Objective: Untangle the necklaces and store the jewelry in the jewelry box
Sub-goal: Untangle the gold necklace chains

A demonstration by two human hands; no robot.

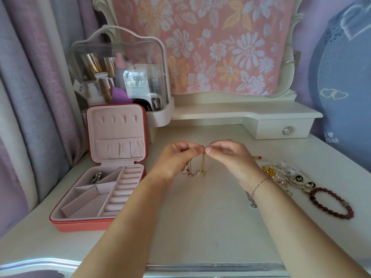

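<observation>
- The left hand (176, 159) and right hand (228, 155) meet above the middle of the table (200, 233). Each pinches the top of a fine gold chain (203, 163) between thumb and forefinger, fingertips almost touching.
- The chain hangs straight down from the pinch, its long axis near vertical. Its lower end curves left into a few small pinkish beads (192, 174) just above the tabletop.
- A second, greyer strand (188, 165) drops beside the left palm. It may be a separate necklace or part of the same one; the view is too fine to tell.
- One silver chain (252, 201) lies on the table, partly hidden under the right wrist.
- To the right lies one heap of jewelry (285, 173) holding pearl-like strands, a gold clump and two black round charms. One red bead bracelet (349, 212) lies just past it.
- To the left stands one open jewelry box (80, 224), its lid upright at the back and its open side facing the person. One silver piece (96, 177) sits in its far-left compartment.
- Behind the box stands one clear cosmetics case (120, 57).
- At the far right is one small drawer (267, 128).
</observation>
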